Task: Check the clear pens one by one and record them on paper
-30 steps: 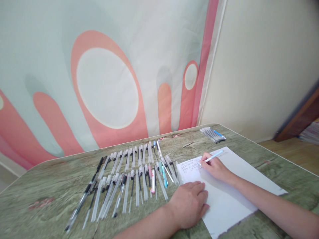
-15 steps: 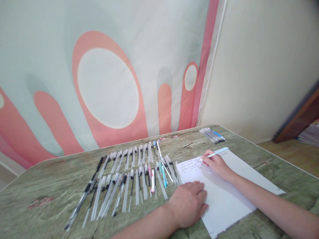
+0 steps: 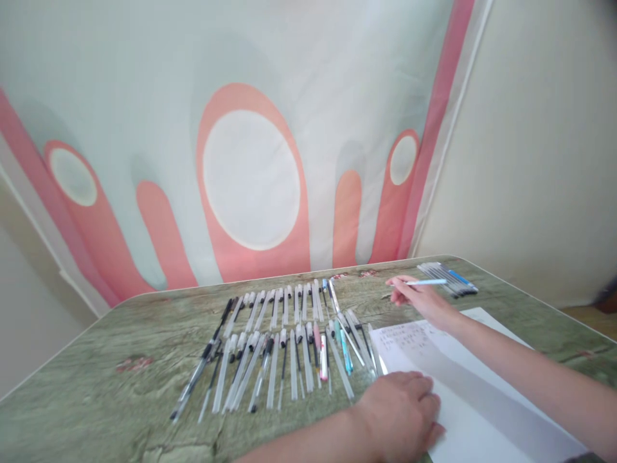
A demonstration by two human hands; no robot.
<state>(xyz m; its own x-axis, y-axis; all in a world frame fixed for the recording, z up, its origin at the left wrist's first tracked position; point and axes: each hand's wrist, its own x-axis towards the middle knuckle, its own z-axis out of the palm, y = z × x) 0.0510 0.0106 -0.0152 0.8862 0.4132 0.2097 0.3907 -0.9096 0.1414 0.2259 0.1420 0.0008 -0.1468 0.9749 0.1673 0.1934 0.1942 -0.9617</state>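
Observation:
A white sheet of paper (image 3: 457, 392) with handwriting in its top left part lies at the front right of the table. Across its left edge rests my left hand (image 3: 402, 411), palm down with the fingers stretched out and holding nothing. My right hand (image 3: 427, 303) is raised just beyond the paper's top edge, its fingers closed on a light-blue pen (image 3: 429, 281). The pen lies nearly level in the picture, off the written lines. Its tip is hard to make out behind the fingers.
Left of the paper, two rows of clear pen barrels (image 3: 294, 363), caps and refills cover the green wood-look table (image 3: 81, 399). A pink-and-white pen (image 3: 323, 357) and a turquoise pen (image 3: 346, 350) lie among them. More thin pens (image 3: 446, 278) are bundled at the back right.
My right hand has lifted the light-blue pen away from the writing, past the paper's top edge. The view has swung left. My left hand stays on the paper.

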